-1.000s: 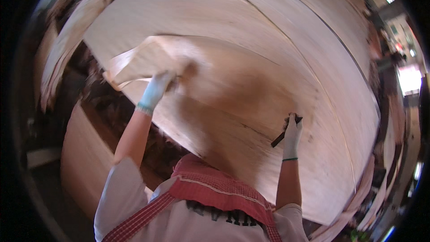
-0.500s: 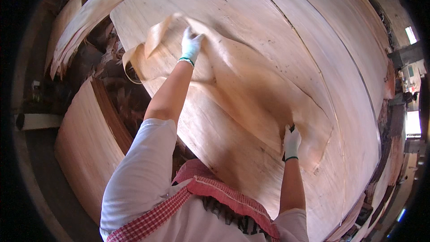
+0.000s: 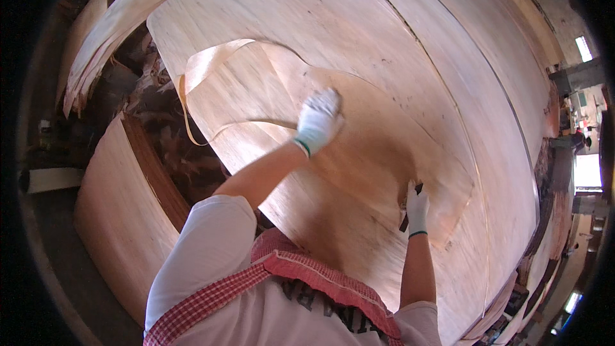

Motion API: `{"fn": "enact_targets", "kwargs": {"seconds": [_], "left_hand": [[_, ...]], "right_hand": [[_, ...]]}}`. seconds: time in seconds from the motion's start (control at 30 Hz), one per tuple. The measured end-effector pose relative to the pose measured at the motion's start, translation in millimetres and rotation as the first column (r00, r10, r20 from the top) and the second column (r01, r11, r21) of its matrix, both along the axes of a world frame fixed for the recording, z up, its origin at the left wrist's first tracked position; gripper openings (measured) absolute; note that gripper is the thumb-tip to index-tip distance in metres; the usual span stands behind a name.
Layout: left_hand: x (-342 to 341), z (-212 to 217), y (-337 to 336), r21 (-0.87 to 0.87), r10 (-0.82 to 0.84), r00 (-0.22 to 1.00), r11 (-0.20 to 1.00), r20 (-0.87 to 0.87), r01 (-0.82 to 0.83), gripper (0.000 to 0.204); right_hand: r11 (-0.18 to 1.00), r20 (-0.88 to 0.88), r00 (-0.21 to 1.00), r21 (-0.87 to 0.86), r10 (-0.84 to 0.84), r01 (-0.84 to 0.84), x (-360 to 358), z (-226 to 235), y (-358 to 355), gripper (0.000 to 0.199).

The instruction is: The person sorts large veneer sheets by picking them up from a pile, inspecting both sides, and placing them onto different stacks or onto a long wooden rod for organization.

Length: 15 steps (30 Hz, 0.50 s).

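A thin, tan veneer sheet (image 3: 359, 109) lies loosely over large pale wood sheets (image 3: 359, 32). Its left end curls up, and a narrow strip (image 3: 186, 112) loops over the edge there. My left hand (image 3: 319, 116), in a white glove with a green cuff, is on or just above the middle of the loose sheet; motion smears its fingers. At the sheet's lower right, my right hand (image 3: 418, 210), gloved the same way, is closed around a slim dark tool (image 3: 403, 221) whose black end shows above the fingers. Its exact kind is unclear.
To the left stands a stack of veneer (image 3: 122, 211) with brown edges, and more curved sheets (image 3: 115, 25) lie at the far left. Torn scraps (image 3: 173, 147) fill the gap between. A dark seam (image 3: 442, 77) runs across the pale sheets on the right.
My left hand has moved right and nearer, from the sheet's raised far-left part to its middle. The veneer's folds have flattened. My right hand stays almost in place with the dark tool.
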<state>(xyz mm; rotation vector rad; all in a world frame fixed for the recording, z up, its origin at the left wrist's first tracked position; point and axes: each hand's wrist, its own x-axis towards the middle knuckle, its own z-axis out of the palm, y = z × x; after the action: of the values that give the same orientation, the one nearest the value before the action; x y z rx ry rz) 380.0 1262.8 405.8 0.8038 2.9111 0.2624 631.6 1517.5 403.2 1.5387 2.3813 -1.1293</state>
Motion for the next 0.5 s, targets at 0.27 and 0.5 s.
{"fn": "enact_targets", "kwargs": {"seconds": [0.27,0.5], "left_hand": [[-99.3,-60.4,-68.0,0.361,0.234,0.906,0.927,-0.352,-0.099,0.032],[-86.8,-49.5,-55.1,0.445,0.32,0.923,0.873,-0.213,-0.2,0.043]], "right_hand": [[0.782,0.114,0.869,0.391,0.481,-0.484,-49.5,20.6,-14.9,0.03],[0.46,0.36,0.552,0.313,0.752,-0.831,-261.7,20.9,-186.9,0.027]]}}
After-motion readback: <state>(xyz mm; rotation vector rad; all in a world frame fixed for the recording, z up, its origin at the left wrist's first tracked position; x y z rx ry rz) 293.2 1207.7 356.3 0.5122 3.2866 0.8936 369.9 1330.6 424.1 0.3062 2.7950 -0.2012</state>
